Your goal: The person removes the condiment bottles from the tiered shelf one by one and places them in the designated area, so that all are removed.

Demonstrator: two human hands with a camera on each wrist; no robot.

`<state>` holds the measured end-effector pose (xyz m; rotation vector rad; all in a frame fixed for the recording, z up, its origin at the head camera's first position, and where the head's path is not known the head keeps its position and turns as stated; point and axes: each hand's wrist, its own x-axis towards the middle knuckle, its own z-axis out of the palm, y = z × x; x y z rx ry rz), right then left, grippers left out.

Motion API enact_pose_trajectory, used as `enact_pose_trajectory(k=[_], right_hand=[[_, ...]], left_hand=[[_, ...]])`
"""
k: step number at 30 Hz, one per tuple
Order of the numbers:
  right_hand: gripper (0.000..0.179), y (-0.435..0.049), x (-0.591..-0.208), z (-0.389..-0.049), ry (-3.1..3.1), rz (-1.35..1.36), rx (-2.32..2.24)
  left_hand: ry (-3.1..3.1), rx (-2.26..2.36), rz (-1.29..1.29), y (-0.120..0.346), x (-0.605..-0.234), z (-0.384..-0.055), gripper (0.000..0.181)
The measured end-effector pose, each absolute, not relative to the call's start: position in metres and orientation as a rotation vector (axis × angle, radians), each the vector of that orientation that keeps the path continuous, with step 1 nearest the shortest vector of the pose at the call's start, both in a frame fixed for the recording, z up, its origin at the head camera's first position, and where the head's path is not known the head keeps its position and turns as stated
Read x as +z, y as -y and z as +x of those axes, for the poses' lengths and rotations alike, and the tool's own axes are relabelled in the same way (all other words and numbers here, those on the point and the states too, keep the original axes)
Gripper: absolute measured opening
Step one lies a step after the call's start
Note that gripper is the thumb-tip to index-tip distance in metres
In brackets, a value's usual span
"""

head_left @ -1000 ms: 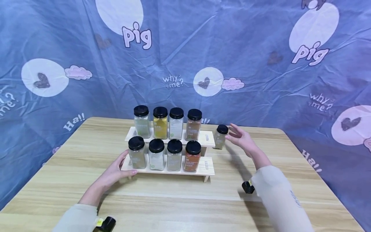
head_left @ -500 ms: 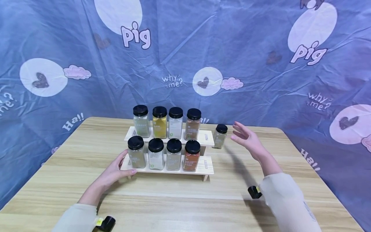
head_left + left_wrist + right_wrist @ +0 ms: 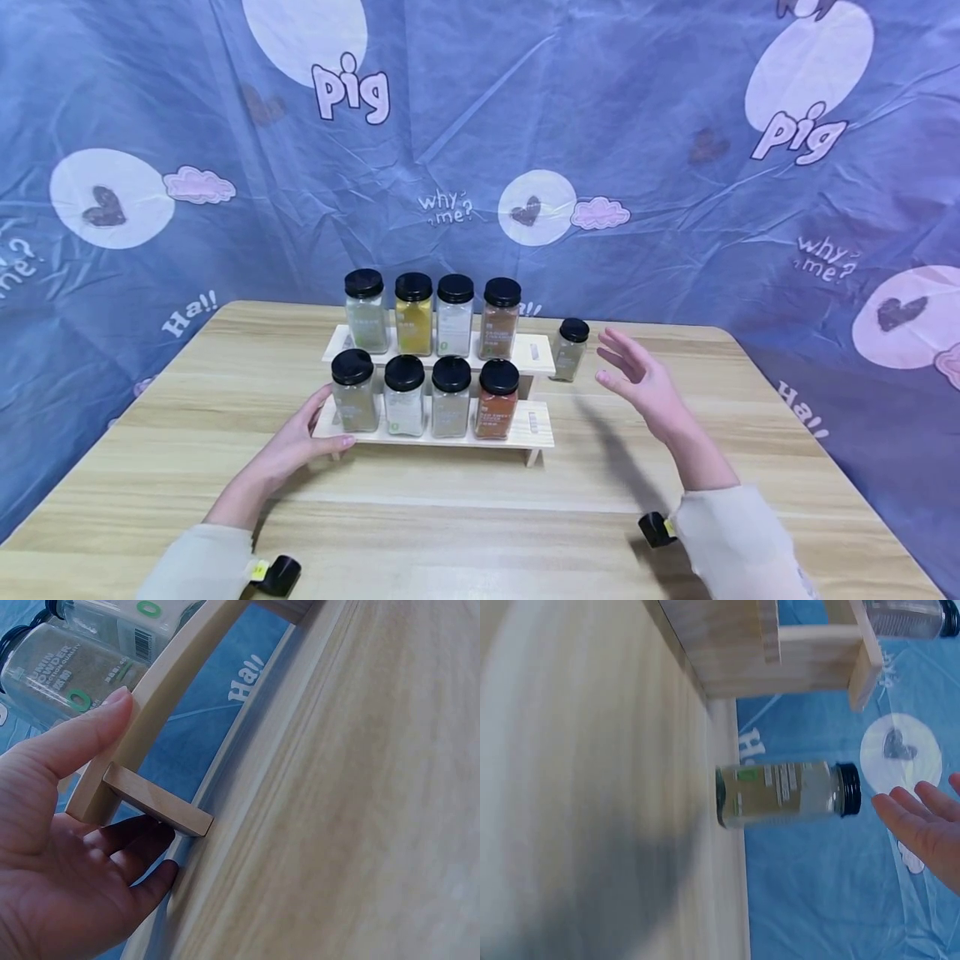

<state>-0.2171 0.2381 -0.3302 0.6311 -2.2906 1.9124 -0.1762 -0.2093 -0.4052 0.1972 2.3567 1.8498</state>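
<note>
A two-tier wooden spice rack [image 3: 534, 429] stands on the table, with black-lidded spice jars in a row on each tier. My left hand [image 3: 300, 433] grips the lower tier at its left end. In the left wrist view the thumb [image 3: 112, 720] presses on the shelf edge and the other fingers curl under it, behind the short leg [image 3: 159, 801]. A separate spice jar [image 3: 569, 354] with greyish-brown powder stands upright on the table, right of the upper tier. Right of that jar, my right hand [image 3: 641, 387] hovers apart from it, fingers spread and holding nothing.
On the lower tier, a jar of red-orange powder [image 3: 496, 408] is rightmost. A jar of yellow powder [image 3: 414, 325] stands on the upper tier. Behind the wooden table [image 3: 465, 533] hangs a blue printed cloth [image 3: 420, 125].
My right hand has drawn away from the separate jar, to the right and a little toward me. The jar stays where it was. My left hand keeps its hold on the rack.
</note>
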Motion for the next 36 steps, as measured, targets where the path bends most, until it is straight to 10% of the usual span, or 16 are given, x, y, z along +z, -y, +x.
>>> enact_pose_trajectory(k=[36], right_hand=[[0.051,-0.149,-0.362,-0.195,2.189,0.861,2.114]], left_hand=[[-2.365,1.858,0.195,0.208,-0.405,-0.176,0.094]])
